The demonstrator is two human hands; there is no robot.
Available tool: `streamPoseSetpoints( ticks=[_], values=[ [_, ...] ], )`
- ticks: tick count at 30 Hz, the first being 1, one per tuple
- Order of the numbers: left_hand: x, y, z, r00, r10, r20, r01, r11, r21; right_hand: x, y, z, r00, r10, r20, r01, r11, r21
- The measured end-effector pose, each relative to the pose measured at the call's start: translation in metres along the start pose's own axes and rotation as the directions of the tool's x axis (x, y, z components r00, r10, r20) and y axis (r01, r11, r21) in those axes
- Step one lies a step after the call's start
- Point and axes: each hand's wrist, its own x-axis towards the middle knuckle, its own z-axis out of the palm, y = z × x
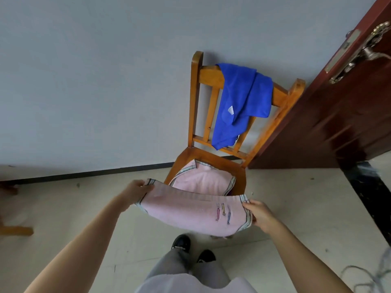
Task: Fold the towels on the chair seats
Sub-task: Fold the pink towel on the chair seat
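Floor: pale tiles [63, 208], running up to a dark skirting strip [84, 172].
Wall: plain grey [84, 81], directly behind the chair.
Chair: wooden [195, 92], its back near the wall, its seat facing me.
Door: dark red-brown [338, 113], standing just beside the chair's right post, with a metal handle [359, 51] high up.
Pink towel: the far part of the pink towel [190, 210] lies on the chair seat; the near part is lifted off the front edge and sags in a curve between my hands, with small coloured embroidery near its right end.
Left hand: my left hand [138, 190] pinches the towel's striped left corner, fingers curled over the hem.
Right hand: my right hand [261, 214] grips the striped right edge, thumb on top.
Blue towel: draped unfolded over the chair's top rail [239, 102], hanging down the slats, white label showing.
In the way: the lifted pink cloth hides the seat's front edge.
Nearby: my black shoes [181, 242] below the towel; blurred wooden furniture [14, 230] at the left edge; a loose cable [372, 278] on the floor at lower right.
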Motion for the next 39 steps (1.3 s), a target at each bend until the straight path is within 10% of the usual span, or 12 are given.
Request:
streamPoseSetpoints(
  ticks=[10, 39],
  values=[
    [0.058, 0.019, 0.019, 0.989, 0.019, -0.149, -0.049, 0.978, -0.201, 0.022, -0.007, 0.011, 0.995, -0.009, -0.095, 0.015, 0.998, 0.062],
    [0.274, 0.051, 0.122, 0.997, 0.068, 0.041, -0.069, 0.997, 0.028, 0.241, -0.043, 0.049, 0.898, -0.063, -0.435, 0.014, 0.993, -0.115]
  ],
)
